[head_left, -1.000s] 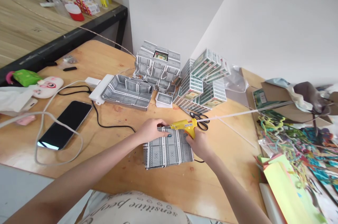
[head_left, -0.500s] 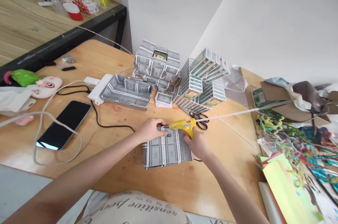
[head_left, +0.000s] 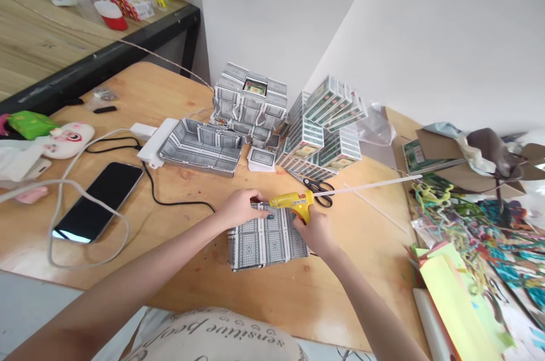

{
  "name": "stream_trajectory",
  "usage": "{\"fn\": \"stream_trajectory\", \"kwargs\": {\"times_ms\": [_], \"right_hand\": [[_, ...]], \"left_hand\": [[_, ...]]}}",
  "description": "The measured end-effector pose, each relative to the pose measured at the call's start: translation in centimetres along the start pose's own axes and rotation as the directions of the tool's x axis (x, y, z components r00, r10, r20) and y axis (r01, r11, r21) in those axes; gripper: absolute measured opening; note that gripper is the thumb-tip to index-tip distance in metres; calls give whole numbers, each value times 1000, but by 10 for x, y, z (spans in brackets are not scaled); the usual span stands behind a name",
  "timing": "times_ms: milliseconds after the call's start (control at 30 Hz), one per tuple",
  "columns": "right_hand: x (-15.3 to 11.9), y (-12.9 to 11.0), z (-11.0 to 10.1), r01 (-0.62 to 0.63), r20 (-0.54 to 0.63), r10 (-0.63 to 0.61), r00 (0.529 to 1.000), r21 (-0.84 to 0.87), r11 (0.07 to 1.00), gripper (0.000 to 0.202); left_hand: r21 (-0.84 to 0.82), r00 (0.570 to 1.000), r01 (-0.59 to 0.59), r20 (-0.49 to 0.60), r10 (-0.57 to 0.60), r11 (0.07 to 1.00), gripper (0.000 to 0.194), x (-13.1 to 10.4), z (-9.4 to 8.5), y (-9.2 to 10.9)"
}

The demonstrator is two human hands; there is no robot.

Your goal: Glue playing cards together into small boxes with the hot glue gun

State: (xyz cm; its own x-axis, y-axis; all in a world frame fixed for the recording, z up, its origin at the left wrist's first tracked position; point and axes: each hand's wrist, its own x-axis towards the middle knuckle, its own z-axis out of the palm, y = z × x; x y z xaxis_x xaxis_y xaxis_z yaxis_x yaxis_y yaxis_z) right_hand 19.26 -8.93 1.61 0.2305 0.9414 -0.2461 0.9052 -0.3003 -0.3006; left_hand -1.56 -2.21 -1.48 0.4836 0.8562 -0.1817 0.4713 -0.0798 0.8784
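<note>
My right hand (head_left: 318, 231) is closed around the handle of a yellow hot glue gun (head_left: 293, 200), with a long white glue stick (head_left: 374, 184) poking out of its rear. The gun's nozzle points left, at the far edge of a box covered in grey patterned playing cards (head_left: 266, 242). That box lies on the wooden table close to my body. On its far left edge my left hand (head_left: 240, 210) has a grip, thumb on top; the other fingers are partly hidden behind the edge. Whether the nozzle touches the cards I cannot tell.
Black scissors (head_left: 319, 191) lie just beyond the gun. Behind are an open card-covered tray (head_left: 200, 148), a larger card-built box (head_left: 251, 100) and stacked card packs (head_left: 323, 128). At left lie a phone (head_left: 100, 202) and cables; at right, colourful craft scraps (head_left: 481, 236).
The whole view has shifted slightly, so things sit a little further left. Both hands, the glue gun and the box keep nearly the same places relative to each other.
</note>
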Motion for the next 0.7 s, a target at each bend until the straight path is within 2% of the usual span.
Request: {"fn": "stream_trajectory", "kwargs": {"times_ms": [400,567,700], "right_hand": [[-6,3,-8,-43,-28,45,999,76,996,15],[-13,20,-16,-140,-85,158,984,185,973,21],[-29,40,-13,-256,-102,307,946,345,903,25]], "left_hand": [[-61,999,-40,32,42,997,43,-5,-4,4],[-69,997,-44,54,48,997,36,-2,-8,5],[73,995,-32,92,26,997,43,13,-13,7]]}}
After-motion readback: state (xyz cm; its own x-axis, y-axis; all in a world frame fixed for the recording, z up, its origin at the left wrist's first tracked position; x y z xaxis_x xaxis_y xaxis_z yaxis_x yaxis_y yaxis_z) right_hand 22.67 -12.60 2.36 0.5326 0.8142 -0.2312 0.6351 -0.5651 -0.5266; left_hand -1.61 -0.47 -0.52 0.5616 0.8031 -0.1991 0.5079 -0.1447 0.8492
